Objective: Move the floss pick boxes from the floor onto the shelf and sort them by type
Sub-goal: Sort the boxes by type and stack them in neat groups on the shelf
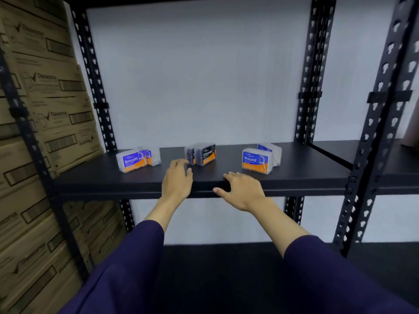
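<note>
Three small groups of floss pick boxes stand on the black shelf (306, 173). At the left are two clear "Smooth" boxes (132, 161), one behind the other. In the middle stand two dark "Charcoal" boxes (205, 154) side by side. At the right are two clear "Round" boxes (256, 161), one behind the other. My left hand (178, 180) hovers over the shelf front just left of the Charcoal boxes, fingers relaxed and holding nothing. My right hand (241, 191) is spread over the shelf edge, below and left of the Round boxes, also empty.
Stacked brown cardboard cartons (45, 123) fill the rack at the left. Black perforated uprights (385, 137) frame the shelf. A lower black shelf (226, 268) lies beneath. Another shelf bay (399, 164) continues to the right.
</note>
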`<control>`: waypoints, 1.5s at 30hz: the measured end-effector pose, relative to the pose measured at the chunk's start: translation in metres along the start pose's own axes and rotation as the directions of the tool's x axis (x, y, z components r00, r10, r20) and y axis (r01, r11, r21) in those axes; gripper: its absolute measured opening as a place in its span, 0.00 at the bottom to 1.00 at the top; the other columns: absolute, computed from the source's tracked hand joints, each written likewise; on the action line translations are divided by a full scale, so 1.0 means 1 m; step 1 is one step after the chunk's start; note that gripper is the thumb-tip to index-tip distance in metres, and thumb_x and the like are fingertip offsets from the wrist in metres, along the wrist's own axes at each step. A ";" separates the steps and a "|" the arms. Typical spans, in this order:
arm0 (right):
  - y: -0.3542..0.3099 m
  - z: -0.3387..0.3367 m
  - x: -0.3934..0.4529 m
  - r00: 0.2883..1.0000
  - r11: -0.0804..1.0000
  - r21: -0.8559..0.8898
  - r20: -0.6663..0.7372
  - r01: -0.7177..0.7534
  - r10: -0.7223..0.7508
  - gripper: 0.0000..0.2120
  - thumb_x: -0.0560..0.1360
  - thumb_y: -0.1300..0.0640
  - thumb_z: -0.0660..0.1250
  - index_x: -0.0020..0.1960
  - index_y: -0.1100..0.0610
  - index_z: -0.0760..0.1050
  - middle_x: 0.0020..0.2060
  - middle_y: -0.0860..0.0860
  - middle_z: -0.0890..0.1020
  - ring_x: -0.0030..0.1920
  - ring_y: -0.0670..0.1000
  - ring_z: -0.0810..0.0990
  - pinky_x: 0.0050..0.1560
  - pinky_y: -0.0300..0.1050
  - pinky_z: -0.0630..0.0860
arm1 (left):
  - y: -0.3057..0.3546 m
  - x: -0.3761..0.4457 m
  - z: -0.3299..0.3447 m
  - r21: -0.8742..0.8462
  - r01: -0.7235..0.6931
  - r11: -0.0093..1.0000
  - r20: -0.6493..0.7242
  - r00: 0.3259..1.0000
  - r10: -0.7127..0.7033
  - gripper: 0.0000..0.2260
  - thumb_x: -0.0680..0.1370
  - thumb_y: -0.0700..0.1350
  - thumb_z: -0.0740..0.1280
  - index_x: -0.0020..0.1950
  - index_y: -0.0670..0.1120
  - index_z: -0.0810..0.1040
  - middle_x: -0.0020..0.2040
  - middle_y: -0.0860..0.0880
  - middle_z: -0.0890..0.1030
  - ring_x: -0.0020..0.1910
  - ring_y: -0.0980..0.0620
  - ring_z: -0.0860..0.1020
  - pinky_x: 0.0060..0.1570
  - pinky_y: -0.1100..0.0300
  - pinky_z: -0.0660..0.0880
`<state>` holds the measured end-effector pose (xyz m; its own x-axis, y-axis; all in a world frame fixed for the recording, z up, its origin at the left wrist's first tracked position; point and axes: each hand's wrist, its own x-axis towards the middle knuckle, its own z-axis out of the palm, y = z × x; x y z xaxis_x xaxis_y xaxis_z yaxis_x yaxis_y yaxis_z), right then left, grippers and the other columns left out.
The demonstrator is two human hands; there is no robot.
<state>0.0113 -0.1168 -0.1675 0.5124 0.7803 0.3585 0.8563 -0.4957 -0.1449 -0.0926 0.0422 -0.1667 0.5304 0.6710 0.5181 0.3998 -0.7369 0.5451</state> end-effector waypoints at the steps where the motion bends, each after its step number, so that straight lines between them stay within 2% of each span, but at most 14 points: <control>1: -0.001 -0.004 -0.011 1.000 1.000 0.005 -0.005 -0.004 0.004 0.23 0.78 0.41 0.58 0.66 0.56 0.71 0.61 0.52 0.77 0.62 0.55 0.75 0.57 0.50 0.72 | 0.004 -0.012 -0.006 0.029 -0.010 1.000 0.004 1.000 0.010 0.14 0.82 0.45 0.58 0.67 0.46 0.71 0.69 0.47 0.70 0.64 0.46 0.71 0.59 0.53 0.69; 3: -0.003 -0.011 -0.036 0.999 1.000 0.020 -0.021 -0.024 0.024 0.18 0.79 0.49 0.59 0.65 0.57 0.72 0.61 0.54 0.78 0.60 0.57 0.75 0.56 0.51 0.72 | 0.014 -0.034 -0.015 0.088 -0.045 0.995 0.008 0.999 0.044 0.13 0.82 0.45 0.58 0.65 0.46 0.73 0.65 0.47 0.73 0.62 0.45 0.73 0.57 0.50 0.72; 6: -0.002 -0.010 -0.075 0.998 0.999 0.014 -0.024 -0.053 0.053 0.17 0.79 0.55 0.58 0.66 0.59 0.70 0.61 0.57 0.77 0.61 0.59 0.74 0.56 0.52 0.71 | 0.028 -0.068 -0.019 0.132 -0.108 0.985 0.036 0.994 0.104 0.12 0.80 0.45 0.58 0.61 0.47 0.75 0.60 0.47 0.77 0.59 0.44 0.74 0.56 0.48 0.73; 13: 0.025 0.034 -0.139 0.985 0.985 0.044 0.037 -0.168 0.166 0.15 0.80 0.56 0.58 0.64 0.61 0.71 0.58 0.58 0.79 0.56 0.60 0.77 0.51 0.50 0.72 | 0.035 -0.147 0.043 0.206 -0.158 0.966 0.335 0.939 0.082 0.17 0.81 0.47 0.56 0.68 0.46 0.73 0.65 0.45 0.77 0.62 0.43 0.74 0.57 0.51 0.71; 19: 0.068 0.130 -0.157 0.944 0.967 0.010 0.220 -0.256 0.247 0.16 0.80 0.55 0.57 0.65 0.60 0.70 0.60 0.58 0.78 0.58 0.61 0.76 0.55 0.52 0.71 | -0.004 -0.187 0.144 0.243 -0.119 0.963 0.553 0.833 -0.036 0.17 0.81 0.48 0.58 0.69 0.47 0.72 0.64 0.45 0.77 0.62 0.44 0.74 0.58 0.51 0.72; 25: 0.113 0.252 -0.185 0.832 0.931 -0.002 0.448 -0.364 0.326 0.16 0.80 0.56 0.57 0.65 0.59 0.69 0.60 0.58 0.77 0.60 0.60 0.75 0.57 0.52 0.69 | -0.071 -0.238 0.245 0.235 -0.036 0.971 0.696 0.704 -0.143 0.17 0.81 0.48 0.60 0.68 0.47 0.72 0.64 0.45 0.76 0.61 0.44 0.75 0.58 0.48 0.73; 29: 0.133 0.323 -0.215 0.715 0.898 -0.045 0.587 -0.438 0.379 0.17 0.79 0.57 0.57 0.67 0.59 0.67 0.62 0.59 0.75 0.62 0.61 0.73 0.58 0.52 0.69 | -0.117 -0.279 0.299 0.295 0.016 0.956 0.765 0.595 -0.246 0.16 0.80 0.47 0.60 0.68 0.48 0.72 0.63 0.45 0.75 0.61 0.43 0.74 0.57 0.48 0.73; 32: 0.143 0.369 -0.235 0.635 0.873 -0.055 0.663 -0.485 0.395 0.20 0.80 0.55 0.58 0.70 0.59 0.64 0.65 0.60 0.72 0.65 0.62 0.71 0.59 0.52 0.69 | -0.147 -0.307 0.335 0.317 0.037 0.948 0.799 0.528 -0.288 0.17 0.80 0.46 0.61 0.69 0.46 0.70 0.67 0.43 0.71 0.63 0.41 0.73 0.59 0.47 0.73; 35: 0.152 0.411 -0.250 0.579 0.846 -0.046 0.708 -0.532 0.403 0.28 0.78 0.53 0.63 0.74 0.57 0.57 0.70 0.60 0.65 0.69 0.62 0.66 0.62 0.55 0.68 | -0.176 -0.327 0.359 0.380 0.004 0.925 0.817 0.468 -0.338 0.28 0.78 0.48 0.67 0.76 0.46 0.61 0.74 0.42 0.62 0.71 0.41 0.65 0.67 0.46 0.66; 37: 0.156 0.432 -0.257 0.541 0.855 -0.082 0.743 -0.512 0.395 0.36 0.76 0.50 0.66 0.77 0.52 0.51 0.73 0.60 0.59 0.71 0.63 0.62 0.64 0.57 0.68 | -0.195 -0.333 0.366 0.432 -0.105 0.896 0.854 0.367 -0.369 0.43 0.73 0.53 0.72 0.79 0.48 0.49 0.77 0.40 0.51 0.75 0.39 0.55 0.71 0.44 0.59; 39: 0.157 0.447 -0.261 0.531 0.876 -0.114 0.757 -0.469 0.382 0.40 0.75 0.48 0.67 0.78 0.48 0.47 0.73 0.60 0.57 0.69 0.64 0.63 0.63 0.57 0.68 | -0.211 -0.335 0.368 0.440 -0.242 0.865 0.884 0.287 -0.369 0.52 0.68 0.56 0.76 0.79 0.50 0.41 0.78 0.41 0.42 0.77 0.38 0.48 0.72 0.41 0.54; 41: 0.158 0.458 -0.264 0.547 0.885 -0.125 0.745 -0.448 0.382 0.40 0.75 0.48 0.68 0.77 0.45 0.47 0.71 0.61 0.58 0.67 0.64 0.65 0.62 0.57 0.68 | -0.225 -0.336 0.373 0.395 -0.302 0.868 0.901 0.310 -0.303 0.54 0.66 0.58 0.77 0.79 0.51 0.41 0.78 0.43 0.44 0.76 0.39 0.50 0.72 0.40 0.55; 43: 0.158 0.463 -0.264 0.572 0.885 -0.123 0.721 -0.449 0.391 0.39 0.74 0.49 0.69 0.77 0.46 0.49 0.69 0.61 0.61 0.66 0.64 0.66 0.61 0.56 0.69 | -0.233 -0.336 0.379 0.330 -0.334 0.883 0.905 0.377 -0.196 0.52 0.64 0.59 0.78 0.78 0.50 0.48 0.76 0.45 0.54 0.74 0.41 0.59 0.71 0.43 0.59; 45: 0.159 0.464 -0.263 0.593 0.882 -0.105 0.703 -0.460 0.392 0.38 0.73 0.51 0.70 0.76 0.46 0.53 0.68 0.61 0.63 0.64 0.64 0.67 0.60 0.56 0.71 | -0.236 -0.335 0.380 0.285 -0.359 0.889 0.904 0.409 -0.124 0.50 0.63 0.59 0.78 0.76 0.48 0.54 0.71 0.48 0.63 0.69 0.45 0.66 0.69 0.47 0.63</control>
<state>0.0427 -0.2242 -0.7132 0.6854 0.5362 -0.4927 0.5129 -0.8358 -0.1960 -0.0806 -0.0403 -0.7193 0.8431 0.2919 -0.4516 0.3776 -0.9193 0.1107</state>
